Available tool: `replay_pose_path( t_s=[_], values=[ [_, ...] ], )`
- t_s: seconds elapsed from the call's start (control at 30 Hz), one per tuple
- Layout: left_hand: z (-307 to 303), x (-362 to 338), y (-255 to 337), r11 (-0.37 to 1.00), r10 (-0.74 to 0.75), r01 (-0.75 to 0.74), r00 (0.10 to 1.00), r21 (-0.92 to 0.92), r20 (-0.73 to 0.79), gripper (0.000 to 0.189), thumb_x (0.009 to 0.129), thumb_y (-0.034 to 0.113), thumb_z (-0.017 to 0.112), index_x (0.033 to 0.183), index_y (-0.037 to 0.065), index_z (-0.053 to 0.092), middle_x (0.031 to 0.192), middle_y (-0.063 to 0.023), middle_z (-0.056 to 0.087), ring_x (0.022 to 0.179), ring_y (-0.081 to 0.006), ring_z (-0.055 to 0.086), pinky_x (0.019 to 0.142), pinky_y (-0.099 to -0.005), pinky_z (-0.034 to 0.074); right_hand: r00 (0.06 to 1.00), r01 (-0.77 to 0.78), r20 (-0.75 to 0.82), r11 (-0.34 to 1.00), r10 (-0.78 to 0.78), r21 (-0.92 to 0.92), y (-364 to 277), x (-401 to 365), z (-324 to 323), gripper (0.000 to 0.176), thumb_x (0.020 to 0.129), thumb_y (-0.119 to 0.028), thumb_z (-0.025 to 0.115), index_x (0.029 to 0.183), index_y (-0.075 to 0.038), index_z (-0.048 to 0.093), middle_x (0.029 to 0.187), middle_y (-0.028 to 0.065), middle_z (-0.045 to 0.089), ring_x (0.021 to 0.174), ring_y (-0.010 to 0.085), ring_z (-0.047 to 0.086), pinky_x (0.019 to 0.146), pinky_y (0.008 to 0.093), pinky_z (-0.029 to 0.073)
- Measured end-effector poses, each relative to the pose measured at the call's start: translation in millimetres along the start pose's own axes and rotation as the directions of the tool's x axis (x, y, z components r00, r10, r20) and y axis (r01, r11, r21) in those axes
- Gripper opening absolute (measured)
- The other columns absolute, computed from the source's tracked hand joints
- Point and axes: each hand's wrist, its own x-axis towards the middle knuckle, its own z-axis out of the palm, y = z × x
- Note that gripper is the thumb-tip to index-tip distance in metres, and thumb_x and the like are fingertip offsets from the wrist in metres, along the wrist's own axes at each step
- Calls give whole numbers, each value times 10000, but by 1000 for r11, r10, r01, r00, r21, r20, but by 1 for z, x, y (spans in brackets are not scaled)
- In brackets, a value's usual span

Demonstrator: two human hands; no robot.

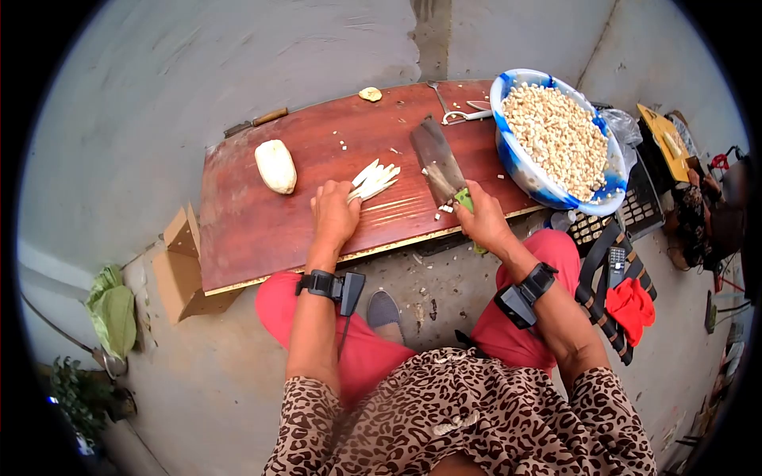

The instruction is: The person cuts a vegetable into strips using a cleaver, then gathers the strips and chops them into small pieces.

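My left hand (pixel 335 213) is closed on the near end of a small bundle of white vegetable strips (pixel 375 182), which fan out on the red-brown board (pixel 317 143). In my right hand (pixel 482 219) is a cleaver (pixel 436 159), gripped by its green handle. Its broad blade points away from me, low over the board to the right of the strips, with white bits on it. A few small white cubes lie near the handle. Farther left rests a whole peeled white root vegetable (pixel 275 166), apart from both hands.
A blue-and-white basin (pixel 514 159) heaped with white cubes (pixel 556 139) stands at the board's right end. Along the back edge lie a wooden-handled knife (pixel 255 122), a pale slice (pixel 370 94) and a white-handled tool (pixel 468 115). A cardboard box (pixel 178 278) sits at left.
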Motion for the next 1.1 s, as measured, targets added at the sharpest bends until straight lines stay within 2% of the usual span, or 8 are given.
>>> replay_pose_path(
  t_s=[0.13, 0.23, 0.33, 0.43, 0.53, 0.67, 0.87, 1.1],
  values=[
    [4, 3, 9, 990, -104, 112, 991, 85, -88, 236, 823, 172, 708, 1036, 75, 673, 1099, -133, 587, 1082, -331, 519, 928, -459, 403, 998, -55, 17, 998, 55, 26, -12, -2, -4, 443, 897, -91, 610, 1314, -5, 489, 806, 207, 677, 654, 321, 679, 611, 427, 523],
    [6, 5, 15, 991, 122, -115, 985, 62, -121, 294, 831, 185, 707, 1097, 69, 658, 1122, -133, 572, 1094, -339, 509, 923, -465, 401, 999, -49, 12, 999, 49, 2, -27, -5, -9, 459, 870, -77, 599, 1298, 30, 473, 945, 314, 655, 941, 495, 621, 821, 530, 492],
    [8, 8, 20, 986, 159, -160, 987, 40, 14, 320, 823, 161, 714, 1117, 56, 639, 1106, -131, 574, 1079, -336, 511, 930, -462, 400, 997, 26, 71, 999, -30, 46, -33, -7, -11, 475, 866, -57, 600, 1308, 42, 456, 951, 313, 650, 930, 493, 620, 803, 521, 495],
    [6, 5, 26, 977, 205, -200, 977, 75, -62, 315, 799, 132, 728, 1084, 41, 628, 1089, -134, 574, 1061, -341, 519, 904, -458, 416, 992, 116, 38, 993, -117, 17, -38, -9, -8, 489, 861, -34, 601, 1316, 50, 443, 959, 315, 641, 925, 497, 613, 788, 519, 489],
    [6, -5, 38, 975, 198, -200, 980, 92, 31, 269, 782, 111, 730, 1014, 29, 620, 1042, -150, 573, 1024, -356, 533, 870, -460, 439, 997, 66, 35, 996, -68, 64, -41, -9, -6, 471, 876, -79, 620, 1317, 13, 484, 949, 285, 658, 920, 477, 632, 770, 496, 498],
    [-1, -13, 46, 962, 273, -273, 962, 2, 1, 237, 782, 85, 716, 980, 19, 602, 974, -169, 569, 967, -378, 547, 845, -470, 454, 998, 49, 43, 998, -51, 33, -38, -9, -2, 471, 876, -77, 613, 1320, 9, 481, 930, 288, 655, 894, 486, 624, 755, 504, 496],
    [3, -14, 42, 976, 213, -213, 977, 50, -5, 234, 809, 92, 691, 1024, 42, 611, 975, -153, 581, 967, -368, 558, 827, -467, 456, 996, 66, 66, 998, -65, -4, -41, -11, 0, 465, 878, -74, 607, 1318, 2, 474, 914, 294, 650, 891, 491, 616, 746, 523, 486],
    [9, -4, 30, 995, 8, -6, 1000, 97, -24, 161, 860, 100, 643, 1015, 54, 644, 988, -159, 594, 980, -371, 554, 839, -481, 452, 995, 74, 67, 997, -73, -21, -43, -12, 0, 468, 874, -68, 616, 1311, 7, 467, 918, 294, 647, 895, 497, 612, 753, 529, 485]
  ],
)
